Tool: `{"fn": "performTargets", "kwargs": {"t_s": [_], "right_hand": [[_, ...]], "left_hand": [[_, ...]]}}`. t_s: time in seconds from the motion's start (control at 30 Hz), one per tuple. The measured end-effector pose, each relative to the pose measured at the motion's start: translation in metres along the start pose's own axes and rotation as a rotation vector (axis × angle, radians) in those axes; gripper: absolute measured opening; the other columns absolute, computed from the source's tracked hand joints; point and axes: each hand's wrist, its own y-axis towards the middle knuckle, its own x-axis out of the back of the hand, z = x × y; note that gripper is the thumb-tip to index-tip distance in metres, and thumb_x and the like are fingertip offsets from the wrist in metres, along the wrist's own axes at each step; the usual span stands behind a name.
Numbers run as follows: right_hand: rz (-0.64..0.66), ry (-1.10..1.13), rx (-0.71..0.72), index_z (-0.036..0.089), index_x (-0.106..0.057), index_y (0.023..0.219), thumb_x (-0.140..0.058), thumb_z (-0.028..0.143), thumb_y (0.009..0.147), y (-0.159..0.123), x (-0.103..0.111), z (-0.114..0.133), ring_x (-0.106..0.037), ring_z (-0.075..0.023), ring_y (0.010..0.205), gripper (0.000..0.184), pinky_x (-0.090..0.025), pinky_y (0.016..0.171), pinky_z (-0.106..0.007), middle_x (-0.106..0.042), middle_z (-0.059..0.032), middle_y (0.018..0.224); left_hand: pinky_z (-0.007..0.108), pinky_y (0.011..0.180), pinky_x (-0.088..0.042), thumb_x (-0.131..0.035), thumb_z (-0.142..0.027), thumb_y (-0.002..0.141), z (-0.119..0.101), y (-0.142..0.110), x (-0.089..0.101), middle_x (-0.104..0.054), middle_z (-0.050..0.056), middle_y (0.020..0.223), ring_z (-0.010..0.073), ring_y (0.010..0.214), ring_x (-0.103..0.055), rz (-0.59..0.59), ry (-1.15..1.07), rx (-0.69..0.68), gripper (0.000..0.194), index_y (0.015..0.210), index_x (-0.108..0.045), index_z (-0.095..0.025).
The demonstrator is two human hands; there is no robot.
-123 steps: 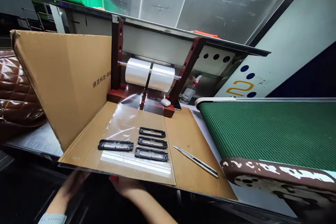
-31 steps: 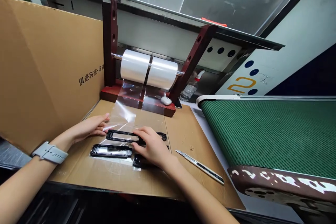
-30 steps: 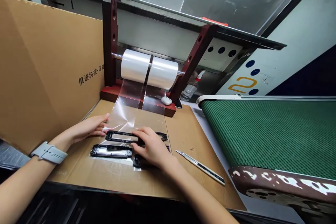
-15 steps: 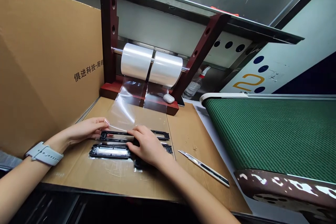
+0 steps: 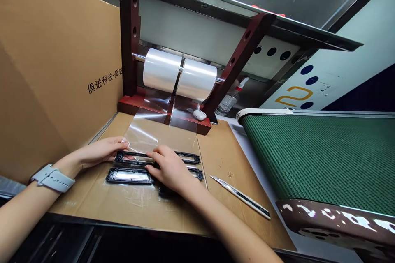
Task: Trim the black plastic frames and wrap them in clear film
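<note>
Left hand (image 5: 103,152) on clear film (image 5: 140,130), right hand (image 5: 173,169) on black frame (image 5: 123,157)

We have the left hand's thumb and finger pinched together on the edge of the clear film, just beyond the left end of the black frame. Some of its fingers reach behind that end, and we cannot tell whether they touch it. A grey watch (image 5: 54,178) circles our left wrist. Our right hand is narrowed around the frame's right end, thumb on the near side, fingers on the far side.

The frame lies lengthwise across the lower part of the film, above the cardboard sheet (image 5: 216,144). Just in front of it we see a second frame (image 5: 129,176), and more frames (image 5: 193,158) lie partly hidden by our right hand.

The film comes down from the left roll (image 5: 162,70), which shares a rod with the right roll (image 5: 196,79) on a dark red stand (image 5: 129,41). A small white case (image 5: 199,115) rests on the stand's base, with a spray bottle (image 5: 227,103) to the right. A knife (image 5: 240,198) lies on the cardboard, between our right hand and the green belt (image 5: 324,152).
</note>
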Motion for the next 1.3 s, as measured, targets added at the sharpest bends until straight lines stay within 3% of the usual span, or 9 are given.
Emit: {"fn": "performTargets", "kwargs": {"t_s": [0.2,0.33,0.47,0.63,0.8,0.97,1.13,1.23,1.3], "right_hand": [[0.018,-0.034,-0.007,0.011,-0.065,0.115,-0.064,0.023,0.088,0.002,-0.001,0.000,-0.057,-0.0203,0.096,0.029,-0.048,0.089,-0.031,-0.063,-0.0091,0.102],[-0.014,-0.045,-0.045,0.008,-0.064,0.116,-0.067,0.027,0.087,0.001,0.000,0.003,-0.055,-0.0214,0.097,0.035,-0.046,0.090,-0.033,-0.063,-0.0106,0.105],[-0.009,-0.016,-0.017,0.011,-0.067,0.111,-0.072,0.045,0.082,-0.011,0.008,0.009,-0.052,-0.0219,0.100,0.045,-0.042,0.092,-0.036,-0.061,-0.0096,0.107],[0.099,0.005,-0.036,0.014,-0.070,0.105,-0.076,0.041,0.076,-0.021,0.012,0.015,-0.049,-0.0200,0.097,0.040,-0.039,0.092,-0.035,-0.060,-0.0068,0.101],[0.058,0.074,-0.057,0.014,-0.072,0.100,-0.074,0.039,0.079,-0.022,0.003,0.020,-0.049,-0.0179,0.093,0.033,-0.039,0.090,-0.032,-0.060,-0.0055,0.098],[-0.043,0.007,-0.018,0.015,-0.067,0.112,-0.075,0.047,0.077,-0.036,-0.001,0.024,-0.049,-0.0203,0.093,0.048,-0.038,0.088,-0.035,-0.061,-0.0073,0.100],[-0.303,0.131,-0.044,0.018,-0.065,0.097,-0.053,0.023,0.096,-0.070,0.013,0.021,-0.053,-0.0164,0.086,0.013,-0.037,0.084,-0.032,-0.064,-0.0038,0.090],[-0.327,0.148,-0.127,0.018,-0.061,0.093,-0.061,0.023,0.091,-0.090,0.026,0.007,-0.055,-0.0160,0.090,0.005,-0.038,0.088,-0.031,-0.065,-0.0019,0.091],[-0.288,0.098,-0.303,0.019,-0.060,0.102,-0.068,0.025,0.084,-0.097,0.036,-0.017,-0.056,-0.0178,0.101,0.020,-0.038,0.095,-0.032,-0.065,-0.0029,0.103]], "left_hand": [[0.029,0.091,-0.050,-0.066,-0.058,0.080,-0.003,-0.002,0.003,-0.069,0.009,0.108,0.0215,0.107,-0.064,-0.044,0.001,-0.030,0.045,0.101,-0.057,-0.019],[0.034,0.108,-0.039,-0.050,-0.048,0.092,-0.006,0.001,0.000,-0.061,0.012,0.128,0.0196,0.120,-0.057,-0.279,-0.024,-0.173,0.044,0.125,-0.046,-0.019],[0.041,0.114,-0.029,-0.046,-0.042,0.094,-0.007,-0.007,-0.006,-0.048,0.013,0.141,0.0205,0.133,-0.042,-0.574,0.061,-0.331,0.045,0.130,-0.044,-0.015],[0.042,0.115,-0.026,-0.049,-0.059,0.082,-0.002,-0.035,-0.018,-0.056,0.011,0.133,0.0234,0.131,-0.045,-0.668,0.261,-0.423,0.055,0.118,-0.054,-0.017],[0.048,0.114,-0.027,-0.042,-0.069,0.083,0.021,-0.058,-0.020,-0.060,0.002,0.130,0.0259,0.130,-0.046,-0.650,0.487,-0.406,0.057,0.118,-0.059,-0.027],[0.038,0.108,-0.038,-0.046,-0.061,0.089,0.061,-0.058,-0.007,-0.063,-0.003,0.125,0.0218,0.120,-0.055,-0.568,0.723,-0.504,0.044,0.116,-0.063,-0.031],[0.021,0.108,-0.033,-0.050,-0.050,0.091,0.076,-0.050,-0.014,-0.064,-0.005,0.124,0.0133,0.115,-0.058,-0.600,0.926,-0.803,0.033,0.117,-0.062,-0.032],[0.014,0.108,-0.028,-0.052,-0.043,0.091,0.073,-0.050,-0.032,-0.065,-0.009,0.122,0.0086,0.114,-0.058,-0.532,1.023,-1.028,0.027,0.116,-0.062,-0.035],[0.015,0.111,-0.025,-0.052,-0.037,0.092,0.078,-0.049,-0.040,-0.061,-0.009,0.128,0.0086,0.118,-0.055,-0.470,1.151,-1.132,0.031,0.122,-0.058,-0.036]]}}
